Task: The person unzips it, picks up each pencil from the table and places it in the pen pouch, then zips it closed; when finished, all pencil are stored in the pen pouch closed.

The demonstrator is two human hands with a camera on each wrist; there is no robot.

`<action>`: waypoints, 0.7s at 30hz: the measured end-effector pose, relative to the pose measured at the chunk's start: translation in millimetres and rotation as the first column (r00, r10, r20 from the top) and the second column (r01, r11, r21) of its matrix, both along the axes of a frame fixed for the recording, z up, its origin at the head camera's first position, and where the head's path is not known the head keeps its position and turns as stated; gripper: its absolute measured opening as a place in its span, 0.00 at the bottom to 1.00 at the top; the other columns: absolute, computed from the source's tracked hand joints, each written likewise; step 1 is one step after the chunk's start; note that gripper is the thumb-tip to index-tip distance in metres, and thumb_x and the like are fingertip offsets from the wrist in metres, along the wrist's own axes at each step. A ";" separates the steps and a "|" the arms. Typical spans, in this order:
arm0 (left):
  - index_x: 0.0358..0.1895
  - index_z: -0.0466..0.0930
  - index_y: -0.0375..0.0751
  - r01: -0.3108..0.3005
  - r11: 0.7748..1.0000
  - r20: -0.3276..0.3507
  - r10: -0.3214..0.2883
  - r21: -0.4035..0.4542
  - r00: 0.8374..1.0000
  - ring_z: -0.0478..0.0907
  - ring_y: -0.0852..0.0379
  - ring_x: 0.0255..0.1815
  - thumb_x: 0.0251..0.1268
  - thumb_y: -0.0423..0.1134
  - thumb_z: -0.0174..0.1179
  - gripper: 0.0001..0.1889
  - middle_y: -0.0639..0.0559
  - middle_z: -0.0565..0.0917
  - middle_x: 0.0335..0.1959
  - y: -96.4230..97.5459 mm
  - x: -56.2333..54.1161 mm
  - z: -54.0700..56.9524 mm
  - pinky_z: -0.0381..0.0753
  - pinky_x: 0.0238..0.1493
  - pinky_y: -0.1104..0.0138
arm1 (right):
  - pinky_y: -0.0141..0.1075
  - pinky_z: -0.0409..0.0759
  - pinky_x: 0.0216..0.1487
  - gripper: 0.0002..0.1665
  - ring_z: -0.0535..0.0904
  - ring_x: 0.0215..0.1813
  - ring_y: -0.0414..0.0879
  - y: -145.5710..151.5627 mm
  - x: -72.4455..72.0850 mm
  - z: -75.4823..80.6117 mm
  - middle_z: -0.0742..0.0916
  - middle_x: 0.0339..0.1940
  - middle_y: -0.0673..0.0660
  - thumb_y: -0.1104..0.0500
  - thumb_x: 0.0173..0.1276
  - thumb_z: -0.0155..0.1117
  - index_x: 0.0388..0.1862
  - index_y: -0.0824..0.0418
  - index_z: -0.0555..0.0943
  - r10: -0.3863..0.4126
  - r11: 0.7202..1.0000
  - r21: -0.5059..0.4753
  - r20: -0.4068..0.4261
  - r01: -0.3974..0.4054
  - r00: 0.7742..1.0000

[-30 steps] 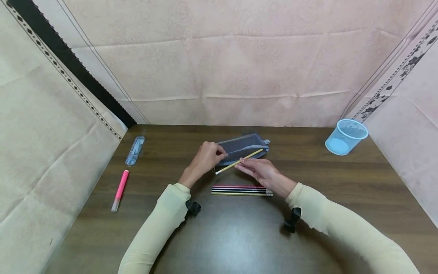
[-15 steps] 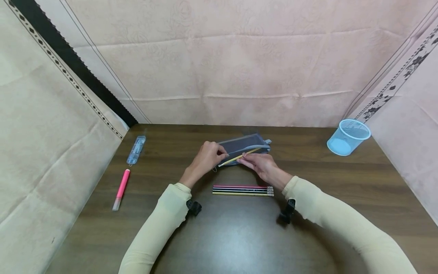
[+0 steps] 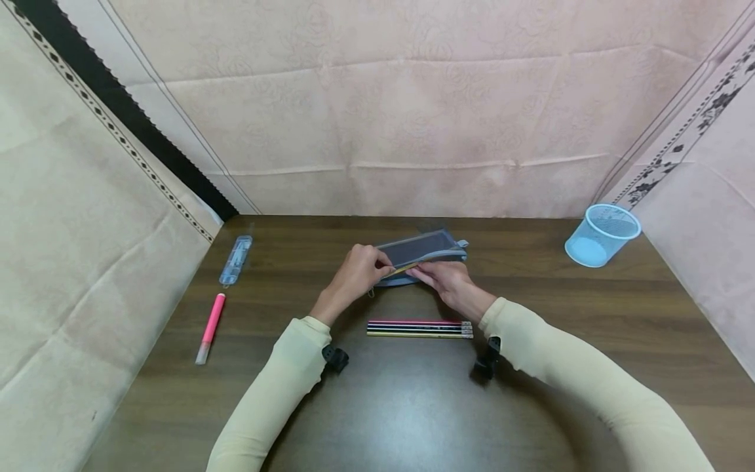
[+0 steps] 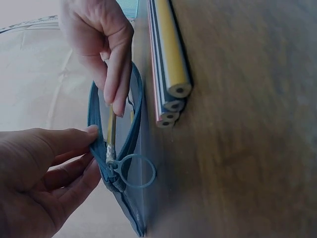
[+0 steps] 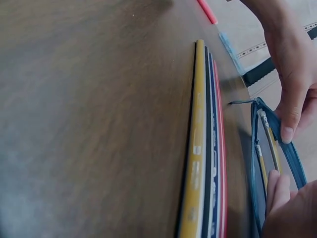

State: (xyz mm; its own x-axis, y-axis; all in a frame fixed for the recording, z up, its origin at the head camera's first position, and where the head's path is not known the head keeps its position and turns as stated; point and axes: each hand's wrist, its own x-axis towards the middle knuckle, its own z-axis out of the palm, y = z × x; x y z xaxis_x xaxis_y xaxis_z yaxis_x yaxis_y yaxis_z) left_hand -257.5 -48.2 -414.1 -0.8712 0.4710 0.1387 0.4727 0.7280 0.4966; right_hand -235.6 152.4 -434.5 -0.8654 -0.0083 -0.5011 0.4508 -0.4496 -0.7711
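Observation:
My left hand [image 3: 356,272] pinches the rim of a blue zip pencil case [image 3: 415,248] between thumb and fingers, and its mouth gapes. My right hand [image 3: 453,283] holds a yellow pencil [image 4: 112,131] by the fingertips, low in that mouth. The pencil's white-tipped end lies near the zip's ring pull [image 4: 138,171]. In the right wrist view, another yellow pencil [image 5: 262,163] shows inside the case. Several striped pencils [image 3: 417,329] lie side by side on the table, just in front of both hands.
On the left of the wooden table [image 3: 389,406] lie a pink marker [image 3: 211,326] and a clear blue flat item [image 3: 237,261], its kind unclear. A light blue cup [image 3: 603,236] stands at the back right. Patterned cloth [image 3: 413,131] hangs behind the table.
My right hand has moved the yellow pencil from in front of the pencil case back into its opening. The left hand has kept its place on the rim.

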 end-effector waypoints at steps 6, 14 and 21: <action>0.38 0.92 0.42 0.006 1.000 -0.019 -0.006 0.013 1.000 0.80 0.61 0.31 0.67 0.39 0.67 0.06 0.50 0.90 0.36 -1.5 1.1 0.0 0.82 0.34 0.70 | 0.37 0.84 0.54 0.32 0.90 0.45 0.50 -8.5 -6.9 0.1 0.81 0.65 0.67 0.77 0.67 0.61 0.71 0.67 0.72 -0.064 0.998 0.013 0.005 0.064 0.998; 0.38 0.92 0.42 0.010 0.999 -0.027 -0.009 0.034 1.000 0.79 0.61 0.30 0.67 0.39 0.67 0.06 0.50 0.90 0.34 -1.5 0.9 -0.3 0.81 0.32 0.71 | 0.37 0.85 0.51 0.34 0.90 0.35 0.45 -12.1 -16.6 -1.0 0.81 0.65 0.67 0.78 0.68 0.59 0.72 0.67 0.69 -0.096 0.995 0.040 0.000 0.096 0.995; 0.40 0.92 0.42 0.004 1.000 -0.013 -0.004 0.022 1.000 0.79 0.61 0.30 0.67 0.39 0.67 0.07 0.50 0.90 0.36 -0.1 0.5 0.2 0.81 0.33 0.70 | 0.37 0.86 0.49 0.39 0.90 0.36 0.45 -15.5 -24.9 -7.2 0.81 0.66 0.66 0.79 0.67 0.60 0.75 0.63 0.66 -0.150 0.988 0.044 0.008 0.149 0.989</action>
